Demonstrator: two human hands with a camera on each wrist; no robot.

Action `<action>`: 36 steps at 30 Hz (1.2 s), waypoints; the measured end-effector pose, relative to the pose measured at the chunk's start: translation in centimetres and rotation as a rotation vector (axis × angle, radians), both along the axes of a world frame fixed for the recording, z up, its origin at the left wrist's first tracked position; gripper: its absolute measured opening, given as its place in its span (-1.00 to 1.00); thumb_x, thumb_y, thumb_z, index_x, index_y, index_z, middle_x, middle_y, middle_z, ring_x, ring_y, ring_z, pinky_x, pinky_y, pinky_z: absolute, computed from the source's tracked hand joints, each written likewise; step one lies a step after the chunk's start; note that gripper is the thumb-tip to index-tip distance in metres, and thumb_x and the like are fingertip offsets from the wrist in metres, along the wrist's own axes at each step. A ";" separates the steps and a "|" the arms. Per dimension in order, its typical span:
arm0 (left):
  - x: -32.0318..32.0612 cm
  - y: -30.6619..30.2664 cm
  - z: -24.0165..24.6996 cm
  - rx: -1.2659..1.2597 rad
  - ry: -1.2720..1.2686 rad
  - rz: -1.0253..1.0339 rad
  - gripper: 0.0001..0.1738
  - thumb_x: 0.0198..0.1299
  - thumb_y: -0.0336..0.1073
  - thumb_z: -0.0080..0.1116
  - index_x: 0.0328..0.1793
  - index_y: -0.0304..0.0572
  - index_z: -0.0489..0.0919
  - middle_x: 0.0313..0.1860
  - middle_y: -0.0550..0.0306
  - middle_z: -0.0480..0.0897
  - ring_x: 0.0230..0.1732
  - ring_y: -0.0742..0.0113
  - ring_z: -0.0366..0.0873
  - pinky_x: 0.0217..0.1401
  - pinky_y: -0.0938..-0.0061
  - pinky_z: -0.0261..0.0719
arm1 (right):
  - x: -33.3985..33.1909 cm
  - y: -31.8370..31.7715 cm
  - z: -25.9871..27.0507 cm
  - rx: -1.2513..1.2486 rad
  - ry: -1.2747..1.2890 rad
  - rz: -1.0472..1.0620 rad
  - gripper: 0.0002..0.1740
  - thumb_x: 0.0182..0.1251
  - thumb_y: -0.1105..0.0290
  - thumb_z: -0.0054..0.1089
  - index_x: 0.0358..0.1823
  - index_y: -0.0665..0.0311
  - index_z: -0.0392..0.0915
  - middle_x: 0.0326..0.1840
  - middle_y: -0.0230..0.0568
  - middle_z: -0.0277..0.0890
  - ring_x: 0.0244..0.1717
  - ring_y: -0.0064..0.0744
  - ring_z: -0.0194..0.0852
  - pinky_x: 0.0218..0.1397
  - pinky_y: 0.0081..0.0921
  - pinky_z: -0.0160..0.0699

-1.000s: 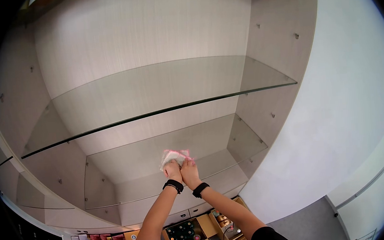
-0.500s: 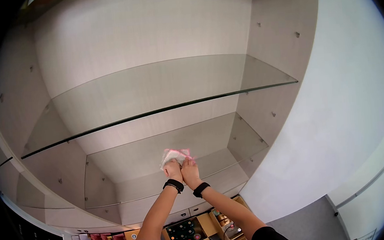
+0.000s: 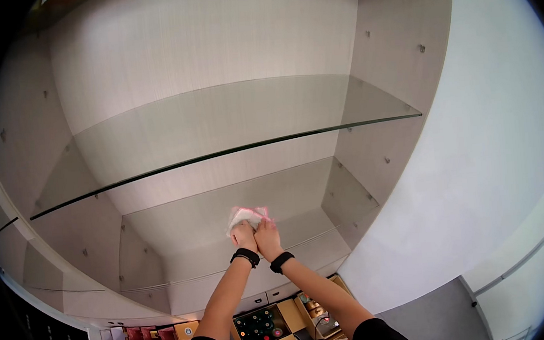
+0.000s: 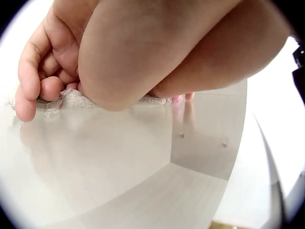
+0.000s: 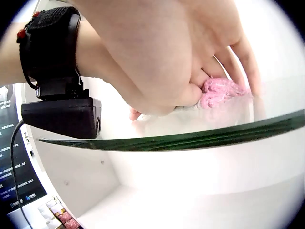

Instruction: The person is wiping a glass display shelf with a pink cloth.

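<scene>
A white cloth with pink edging point(image 3: 247, 215) lies bunched on the lower glass shelf point(image 3: 299, 187) of a pale cabinet. Side by side at the wrists, both hands press down on it. My left hand point(image 3: 243, 237) has its fingers curled into the white mesh part of the cloth point(image 4: 76, 99), and its fingertips meet the glass. Close on its right, my right hand point(image 3: 268, 239) grips the pink bunched part of the cloth point(image 5: 220, 93) between thumb and fingers. The right wrist view shows this just above the shelf's green front edge point(image 5: 190, 140).
Another glass shelf point(image 3: 245, 149) spans the cabinet above the hands, its dark front edge nearest. Below the cabinet stand an open box of dark bottles point(image 3: 259, 327) and small goods point(image 3: 151, 335). To the right is a white wall point(image 3: 450, 156).
Both hands and the cloth have shifted slightly deeper along the glass, away from the body. The hands keep their hold throughout.
</scene>
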State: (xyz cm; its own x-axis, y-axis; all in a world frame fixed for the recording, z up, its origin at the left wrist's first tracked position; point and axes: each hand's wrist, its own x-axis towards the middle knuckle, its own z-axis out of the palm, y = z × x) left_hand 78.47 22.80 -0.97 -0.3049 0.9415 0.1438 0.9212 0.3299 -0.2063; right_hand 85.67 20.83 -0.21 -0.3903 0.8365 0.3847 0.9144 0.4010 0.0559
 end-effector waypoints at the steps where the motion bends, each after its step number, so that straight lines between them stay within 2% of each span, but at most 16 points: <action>1: -0.1 -0.2 0.1 0.015 -0.018 -0.027 -0.73 -0.21 -0.19 -0.08 -0.39 -0.15 0.25 -0.70 0.26 0.42 -0.72 0.42 0.40 -0.94 0.57 0.21 | 0.0 -0.1 0.0 0.000 0.005 -0.013 -0.72 -0.14 0.40 -0.15 -0.35 0.40 0.36 -0.12 -0.02 0.15 -0.13 -0.23 0.12 -0.23 -0.47 0.22; 5: 0.1 -1.0 1.0 -0.012 0.056 -0.052 -0.73 -0.21 -0.20 -0.08 -0.38 -0.17 0.27 -0.66 0.26 0.43 -0.67 0.43 0.42 -0.94 0.56 0.22 | 0.2 -0.4 0.2 0.003 -0.026 -0.020 -0.71 -0.15 0.38 -0.14 -0.36 0.39 0.37 -0.14 -0.02 0.17 -0.15 -0.21 0.13 -0.23 -0.45 0.22; 8: 0.0 -1.3 2.0 -0.118 -0.026 -0.115 -0.72 -0.20 -0.21 -0.08 -0.35 -0.19 0.29 -0.62 0.28 0.43 -0.62 0.44 0.43 -0.94 0.56 0.22 | 0.1 -0.1 -0.5 -0.042 -0.040 0.019 -0.71 -0.15 0.37 -0.13 -0.36 0.37 0.37 -0.15 -0.01 0.18 -0.16 -0.20 0.14 -0.24 -0.42 0.22; 11: 0.0 -0.7 1.8 -0.133 -0.027 -0.106 -0.73 -0.19 -0.24 -0.09 -0.33 -0.19 0.30 -0.63 0.30 0.44 -0.63 0.44 0.44 -0.93 0.54 0.24 | -0.2 1.3 -1.9 0.072 0.041 0.004 -0.71 -0.15 0.36 -0.12 -0.36 0.35 0.38 -0.15 0.00 0.18 -0.17 -0.20 0.16 -0.21 -0.40 0.20; 13: -0.6 0.8 0.7 -0.037 -0.114 -0.080 -0.78 -0.18 -0.27 -0.10 -0.37 -0.16 0.32 -0.63 0.27 0.46 -0.63 0.42 0.44 -0.90 0.52 0.25 | -0.5 1.6 -0.3 -0.084 -0.030 0.016 -0.73 -0.09 0.36 -0.19 -0.37 0.31 0.41 -0.09 0.03 0.14 -0.14 -0.17 0.16 -0.15 -0.35 0.15; 16: -1.6 1.8 -0.3 0.076 -0.146 -0.108 -0.83 -0.17 -0.27 -0.13 -0.40 -0.13 0.33 -0.63 0.27 0.47 -0.65 0.43 0.45 -0.89 0.49 0.26 | -1.0 2.1 0.3 -0.093 -0.050 -0.025 -0.76 -0.11 0.37 -0.18 -0.44 0.32 0.44 -0.15 0.02 0.19 -0.19 -0.18 0.18 -0.21 -0.36 0.18; 17: -1.7 1.9 -0.6 0.078 -0.203 -0.089 -0.85 -0.16 -0.27 -0.14 -0.43 -0.13 0.35 -0.62 0.20 0.48 -0.61 0.36 0.46 -0.77 0.47 0.33 | -1.2 2.2 0.3 -0.110 -0.084 -0.030 -0.76 -0.10 0.37 -0.18 -0.44 0.32 0.44 -0.18 0.00 0.21 -0.22 -0.20 0.20 -0.29 -0.39 0.20; 18: -1.8 1.7 -0.5 0.062 -0.205 -0.087 -0.85 -0.16 -0.27 -0.14 -0.43 -0.13 0.35 -0.62 0.20 0.48 -0.61 0.36 0.46 -0.77 0.47 0.33 | -1.1 2.2 0.1 -0.127 -0.085 -0.029 -0.76 -0.10 0.37 -0.18 -0.44 0.32 0.44 -0.18 0.00 0.21 -0.22 -0.20 0.20 -0.29 -0.39 0.20; 20: -2.1 1.1 -0.5 0.141 -0.262 -0.192 -0.84 -0.16 -0.27 -0.15 -0.45 -0.15 0.37 -0.62 0.10 0.48 -0.55 0.28 0.46 -0.60 0.47 0.37 | -1.0 2.0 -0.4 -0.100 -0.134 -0.047 -0.76 -0.11 0.37 -0.18 -0.45 0.31 0.44 -0.15 -0.01 0.20 -0.23 -0.21 0.20 -0.35 -0.42 0.21; 21: -1.8 0.3 0.3 0.117 -0.320 -0.168 -0.85 -0.17 -0.28 -0.15 -0.47 -0.15 0.39 -0.60 0.03 0.48 -0.50 0.23 0.46 -0.48 0.51 0.37 | -0.7 1.2 0.2 -0.106 -0.184 -0.025 -0.76 -0.11 0.37 -0.17 -0.44 0.30 0.44 -0.12 -0.02 0.18 -0.22 -0.22 0.20 -0.32 -0.40 0.18; 24: -1.6 -1.1 0.6 0.093 -0.267 -0.213 -0.85 -0.18 -0.28 -0.13 -0.47 -0.14 0.39 -0.61 0.05 0.48 -0.51 0.24 0.46 -0.50 0.50 0.37 | 0.4 0.2 -0.2 -0.076 -0.188 0.051 -0.76 -0.17 0.39 -0.11 -0.42 0.31 0.43 -0.16 0.01 0.20 -0.19 -0.19 0.18 -0.25 -0.41 0.19; 27: -1.6 -0.8 0.8 0.038 -0.257 -0.217 -0.88 -0.19 -0.30 -0.12 -0.51 -0.12 0.42 -0.61 0.06 0.48 -0.51 0.25 0.46 -0.50 0.51 0.38 | 1.2 -0.6 1.8 -0.143 -0.190 0.134 -0.77 -0.17 0.40 -0.11 -0.43 0.30 0.43 -0.21 -0.04 0.23 -0.20 -0.20 0.16 -0.24 -0.39 0.17; 31: -1.8 1.9 0.9 0.048 -0.288 -0.165 -0.87 -0.19 -0.31 -0.12 -0.56 -0.14 0.44 -0.57 0.04 0.48 -0.48 0.23 0.45 -0.48 0.48 0.37 | -0.9 2.4 0.3 -0.017 -0.132 0.011 -0.78 -0.16 0.38 -0.12 -0.47 0.29 0.44 -0.27 -0.08 0.26 -0.22 -0.20 0.16 -0.21 -0.36 0.13; 33: -2.7 4.1 -0.2 0.090 -0.348 -0.162 -0.87 -0.22 -0.30 -0.10 -0.61 -0.15 0.44 -0.55 -0.01 0.47 -0.46 0.19 0.44 -0.45 0.43 0.36 | -1.9 4.3 0.5 -0.217 -0.178 -0.060 -0.75 -0.07 0.35 -0.20 -0.36 0.22 0.43 -0.12 -0.08 0.20 -0.18 -0.19 0.17 -0.33 -0.34 0.17; 34: -2.7 4.3 0.3 0.172 -0.378 -0.189 -0.87 -0.22 -0.29 -0.10 -0.60 -0.13 0.45 -0.55 0.01 0.48 -0.47 0.19 0.44 -0.43 0.43 0.37 | -2.4 5.5 -0.9 -0.167 -0.115 -0.081 -0.74 -0.06 0.34 -0.21 -0.36 0.23 0.42 -0.10 -0.07 0.18 -0.21 -0.17 0.19 -0.40 -0.31 0.19; 36: -3.0 5.2 0.1 0.165 -0.362 -0.155 -0.86 -0.21 -0.27 -0.09 -0.56 -0.13 0.45 -0.55 0.02 0.48 -0.46 0.21 0.45 -0.40 0.44 0.37 | -2.5 6.3 -0.6 -0.169 -0.144 -0.053 -0.73 -0.05 0.34 -0.22 -0.34 0.25 0.41 -0.07 -0.05 0.15 -0.23 -0.15 0.20 -0.42 -0.31 0.21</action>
State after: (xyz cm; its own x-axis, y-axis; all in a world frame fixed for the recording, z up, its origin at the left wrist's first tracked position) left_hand 75.51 28.04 -0.89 -0.2197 0.9536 0.2058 0.9659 0.1829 0.1835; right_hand 83.22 27.11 -0.76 -0.3852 0.9049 0.1810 0.9217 0.3676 0.1236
